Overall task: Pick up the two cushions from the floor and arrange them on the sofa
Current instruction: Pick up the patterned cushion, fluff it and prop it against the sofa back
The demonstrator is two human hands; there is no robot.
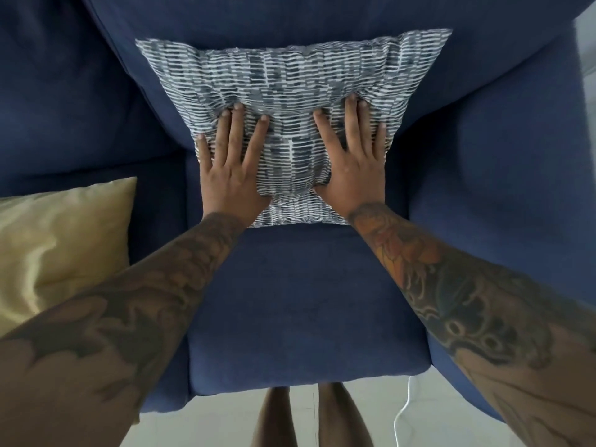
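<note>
While the patterned grey-and-white cushion (290, 101) leaned against the backrest of the navy sofa (300, 301), both hands lay flat on its lower half; the left hand (230, 169) pressed with fingers spread apart, and the right hand (353, 162) did the same just beside it, neither one clamped on the fabric; the cloth dimpled under the fingertips, so the step in hand looked like patting the cushion into shape and seating it upright at the back of the seat. To the left of that cushion, on the neighbouring seat, lay a gold satin cushion (61, 240), its lower part hidden behind the left forearm; whether it stood propped against the backrest or lay flat could not be told. With both cushions off the pale floor (219, 427), the task seemed near its end; the next move probably called for lifting the palms away gently so the patterned cushion kept its lean, then squaring the gold one against the backrest to match.
</note>
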